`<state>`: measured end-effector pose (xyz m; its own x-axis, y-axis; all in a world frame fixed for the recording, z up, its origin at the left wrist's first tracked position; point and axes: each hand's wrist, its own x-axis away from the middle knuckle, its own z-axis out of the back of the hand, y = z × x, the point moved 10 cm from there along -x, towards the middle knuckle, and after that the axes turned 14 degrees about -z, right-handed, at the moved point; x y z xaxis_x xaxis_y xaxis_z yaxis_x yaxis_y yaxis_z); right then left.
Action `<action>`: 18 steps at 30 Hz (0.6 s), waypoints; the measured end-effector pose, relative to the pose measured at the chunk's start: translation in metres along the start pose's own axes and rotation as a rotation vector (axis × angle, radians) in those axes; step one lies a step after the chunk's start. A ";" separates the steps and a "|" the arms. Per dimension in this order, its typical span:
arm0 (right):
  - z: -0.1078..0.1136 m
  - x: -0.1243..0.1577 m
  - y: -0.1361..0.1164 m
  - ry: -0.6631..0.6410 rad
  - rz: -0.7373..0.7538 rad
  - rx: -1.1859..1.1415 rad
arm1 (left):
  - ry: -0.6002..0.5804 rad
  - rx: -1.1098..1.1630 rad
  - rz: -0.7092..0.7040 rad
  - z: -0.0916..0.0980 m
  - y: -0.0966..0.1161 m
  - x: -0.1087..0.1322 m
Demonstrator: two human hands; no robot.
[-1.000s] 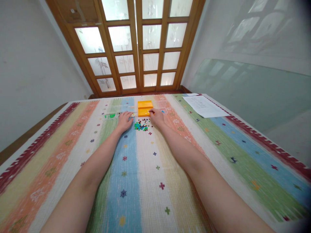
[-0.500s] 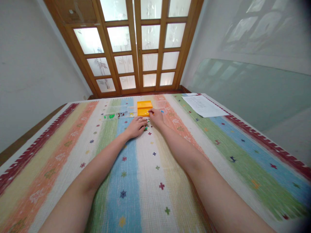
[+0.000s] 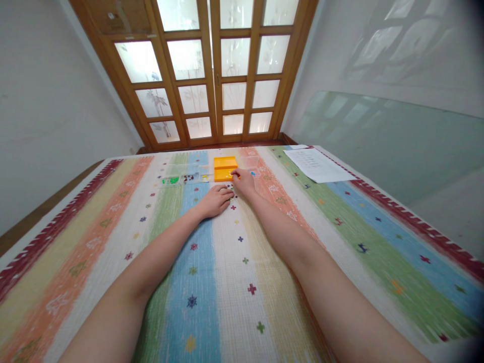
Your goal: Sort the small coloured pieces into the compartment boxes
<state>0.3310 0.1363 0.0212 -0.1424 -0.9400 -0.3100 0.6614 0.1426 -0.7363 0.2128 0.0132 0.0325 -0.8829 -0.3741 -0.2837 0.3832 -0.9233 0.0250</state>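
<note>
Head: paper sheet (image 3: 317,165), right of tray (image 3: 225,163)

Scene bright, lit by daylight through the frosted glass doors (image 3: 223,75); panes blown out to white; window pattern cast on the right wall (image 3: 397,45); shadows soft; wide-angle stretch at edges; right corners vignetted dark; focus sharp overall.

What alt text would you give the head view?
Two bare arms reach across a striped tablecloth: the left hand rests over small coloured pieces, the right hand touches the near edge of an orange tray. A paper sheet lies far right.
</note>
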 end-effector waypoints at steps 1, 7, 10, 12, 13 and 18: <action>0.000 0.000 -0.001 -0.001 0.003 0.001 | 0.002 0.000 -0.002 0.000 0.000 0.000; 0.002 0.001 -0.002 0.001 0.003 0.010 | 0.010 0.029 -0.001 0.000 -0.002 0.002; 0.002 0.001 -0.003 -0.001 -0.001 0.005 | 0.011 0.044 0.006 -0.002 -0.004 0.003; 0.002 0.001 -0.002 -0.001 0.003 -0.006 | 0.011 0.045 0.004 -0.004 -0.006 0.004; 0.001 0.001 -0.002 -0.001 0.006 -0.010 | 0.011 0.041 0.002 -0.005 -0.006 0.004; -0.001 -0.001 0.002 0.007 0.006 -0.017 | 0.012 0.015 0.001 -0.008 -0.008 0.005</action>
<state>0.3313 0.1374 0.0197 -0.1439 -0.9368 -0.3190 0.6496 0.1537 -0.7446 0.2073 0.0192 0.0232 -0.8793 -0.3741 -0.2949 0.3798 -0.9242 0.0400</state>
